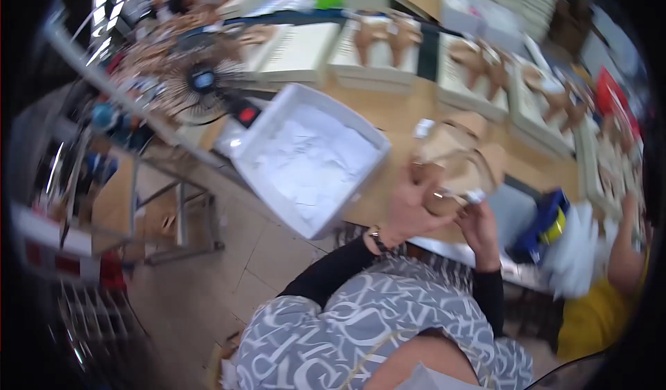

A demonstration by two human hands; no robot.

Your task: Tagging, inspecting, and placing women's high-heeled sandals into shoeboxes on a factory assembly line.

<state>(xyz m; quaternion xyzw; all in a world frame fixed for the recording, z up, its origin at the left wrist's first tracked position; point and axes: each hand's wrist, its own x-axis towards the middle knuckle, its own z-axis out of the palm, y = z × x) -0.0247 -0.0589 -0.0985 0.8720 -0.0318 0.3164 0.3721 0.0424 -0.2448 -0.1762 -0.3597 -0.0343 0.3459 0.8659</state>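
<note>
Gripping a tan shoe (461, 161) with both hands above the near edge of the wooden table (395, 116). Left hand (409, 213) closing round the lower, nearer end of the shoe, fingers wrapped and wrist turned back, a dark band or watch showing at the cuff. Right hand (479, 227) pinching the same end from the other side, fingertips curled in against the leather beside a small silvery bit, perhaps a buckle, though blurring too much to tell for sure. Shoe lying up and away from both grips, its long axis running from the hands toward the far right, the open upper flaring out at the far end. Both hands sitting about equally close, left slightly lower.

Lying just left of the left hand, a white bin (309, 161) filled with crumpled white paper, overhanging the table edge. Sitting right of the right hand, a blue and yellow object (544, 223). Lining the far side of the table, pale open boxes (378, 47) holding more tan shoes. Spinning or standing at the left, a small fan (201, 85) by a metal rack. Showing at the right rim, another person's arm in a yellow top (610, 279).
</note>
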